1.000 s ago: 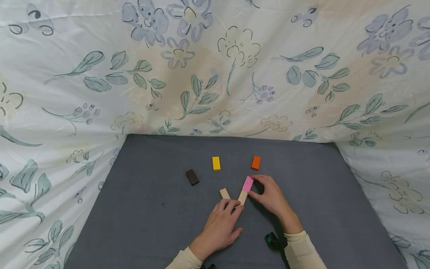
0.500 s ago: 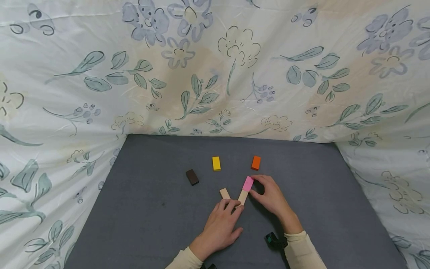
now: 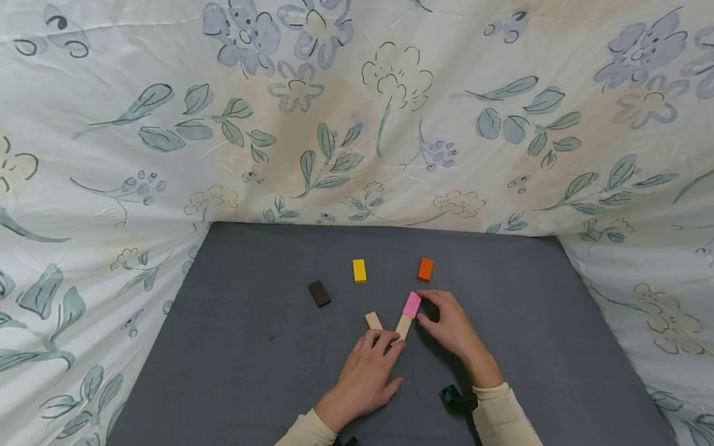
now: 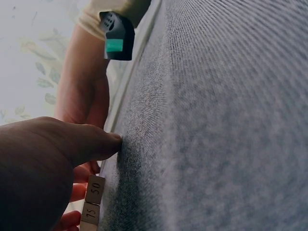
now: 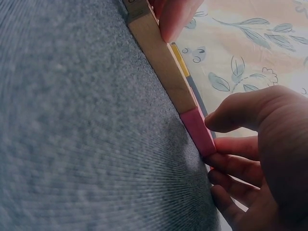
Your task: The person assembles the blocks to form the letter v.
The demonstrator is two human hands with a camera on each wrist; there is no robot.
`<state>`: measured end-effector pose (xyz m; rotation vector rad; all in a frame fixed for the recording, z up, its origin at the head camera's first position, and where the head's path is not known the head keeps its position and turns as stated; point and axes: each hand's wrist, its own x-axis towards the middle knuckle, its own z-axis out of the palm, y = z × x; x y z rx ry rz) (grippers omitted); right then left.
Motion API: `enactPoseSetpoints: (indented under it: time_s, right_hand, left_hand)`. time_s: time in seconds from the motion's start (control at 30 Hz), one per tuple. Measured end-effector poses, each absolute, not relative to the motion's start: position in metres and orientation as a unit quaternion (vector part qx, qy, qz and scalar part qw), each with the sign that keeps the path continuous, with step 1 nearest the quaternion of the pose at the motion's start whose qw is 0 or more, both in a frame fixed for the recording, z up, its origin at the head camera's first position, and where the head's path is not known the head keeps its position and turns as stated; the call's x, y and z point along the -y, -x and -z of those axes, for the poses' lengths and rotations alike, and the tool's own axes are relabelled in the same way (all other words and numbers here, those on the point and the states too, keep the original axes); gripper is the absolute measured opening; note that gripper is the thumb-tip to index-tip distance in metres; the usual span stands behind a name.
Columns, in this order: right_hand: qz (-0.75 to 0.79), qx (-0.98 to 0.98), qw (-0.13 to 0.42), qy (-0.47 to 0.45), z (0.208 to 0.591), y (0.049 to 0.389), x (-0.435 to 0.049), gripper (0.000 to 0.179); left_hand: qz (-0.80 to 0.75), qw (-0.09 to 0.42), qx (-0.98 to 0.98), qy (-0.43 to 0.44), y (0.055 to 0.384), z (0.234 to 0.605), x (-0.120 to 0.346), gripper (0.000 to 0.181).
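Observation:
My left hand [image 3: 368, 371] lies over plain wooden blocks, its fingers extended and their tips resting on them. Part of one wooden block [image 3: 373, 320] shows beyond the fingertips; another wooden block [image 3: 404, 326] slants away to the right. In the left wrist view, a small block marked 50 [image 4: 95, 189] adjoins another numbered block [image 4: 90, 211]. A pink block [image 3: 411, 305] meets the slanting block end to end, on the cloth. My right hand [image 3: 454, 325] holds the pink block's right side between thumb and index finger, the thumb only lightly at its edge.
On the grey cloth [image 3: 245, 365], a dark brown block [image 3: 320, 294], a yellow block [image 3: 359, 271] and an orange block [image 3: 425, 270] lie apart beyond the hands. A floral curtain [image 3: 334, 167] closes off the back and sides.
The right thumb has shifted slightly right along the pink block's lower corner. The left hand and the loose blocks stay in place.

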<state>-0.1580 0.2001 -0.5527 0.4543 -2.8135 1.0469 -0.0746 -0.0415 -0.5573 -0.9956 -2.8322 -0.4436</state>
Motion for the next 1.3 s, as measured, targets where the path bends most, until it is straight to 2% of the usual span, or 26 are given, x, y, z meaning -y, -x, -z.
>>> enactPoseSetpoints:
  time_s: [0.73, 1.3]
  right_hand:
    - [-0.347, 0.925, 0.053, -0.149, 0.5525, 0.1622, -0.2021, 0.048]
    - [-0.369, 0.919, 0.044, -0.131, 0.5494, 0.1625, -0.2063, 0.050]
  left_hand:
    - [0.147, 0.063, 0.931, 0.328, 0.0747, 0.5572, 0.0414, 0.061]
    - [0.146, 0.042, 0.934, 0.323, 0.0755, 0.5570, 0.0403, 0.062]
